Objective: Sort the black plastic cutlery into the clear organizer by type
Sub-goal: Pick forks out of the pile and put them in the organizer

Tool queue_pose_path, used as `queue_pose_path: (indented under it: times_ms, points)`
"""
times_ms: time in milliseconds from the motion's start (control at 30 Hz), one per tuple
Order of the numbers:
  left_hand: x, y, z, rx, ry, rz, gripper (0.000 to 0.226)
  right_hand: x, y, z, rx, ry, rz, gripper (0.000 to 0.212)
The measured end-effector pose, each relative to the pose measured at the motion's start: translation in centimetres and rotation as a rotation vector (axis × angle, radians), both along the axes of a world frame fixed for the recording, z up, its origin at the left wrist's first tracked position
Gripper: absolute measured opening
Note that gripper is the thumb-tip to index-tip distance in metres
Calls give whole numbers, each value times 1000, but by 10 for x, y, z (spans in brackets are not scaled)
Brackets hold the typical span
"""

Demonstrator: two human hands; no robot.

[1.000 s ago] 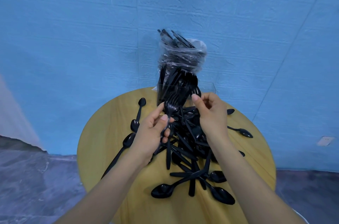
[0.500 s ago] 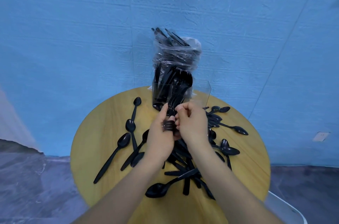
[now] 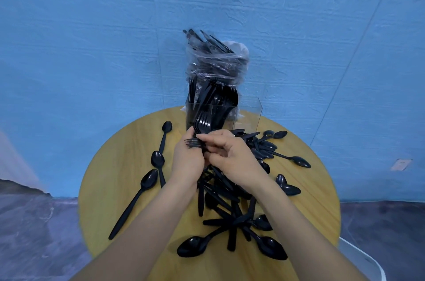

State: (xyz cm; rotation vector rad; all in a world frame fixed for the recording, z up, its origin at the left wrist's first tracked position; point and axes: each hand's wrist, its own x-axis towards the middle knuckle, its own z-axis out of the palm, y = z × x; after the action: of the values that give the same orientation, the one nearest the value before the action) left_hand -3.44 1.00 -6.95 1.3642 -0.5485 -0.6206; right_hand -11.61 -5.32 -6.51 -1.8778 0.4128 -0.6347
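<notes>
Round wooden table, viewed from above. Near its left edge lie three loose black spoons, apart from the main heap, handles running roughly toward the far edge. Left hand, over the table's centre: fingers curled round a bunch of black forks whose tines stand upward; one further fork sticks out sideways to the left from the same grip. Right hand, directly beside the left and touching it: fingertips pinched on the fork handles where the left hand holds them. Beyond the hands, at the far edge, stands the clear organizer; its left compartments hold upright black cutlery, its right compartment looks vacant, though the clear wall makes this uncertain. Behind it, a clear plastic bag of further black cutlery rises above the organizer. Under and right of the hands, a heap of mixed cutlery covers the centre and near-right area, with spoons scattered toward the right edge.
</notes>
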Motion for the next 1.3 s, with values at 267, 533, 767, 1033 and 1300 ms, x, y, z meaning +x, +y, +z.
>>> queue_pose_path:
  times_ms: [267,533,767,1033,1300]
  points:
    - [11,0,-1,-18,-68,-47,41,1,-4,7,-312,-108,-180,26]
    - [3,2,-1,-63,-223,-109,41,10,-15,15,247,-285,-312,18]
    - [0,-1,5,-150,-29,-203,41,17,-27,13,260,-223,-392,29]
    - [25,-24,13,-69,-57,-348,29,16,-74,32,234,-108,-90,7]
    - [68,-87,17,100,-511,-219,25,44,-132,49,101,-126,-300,15]
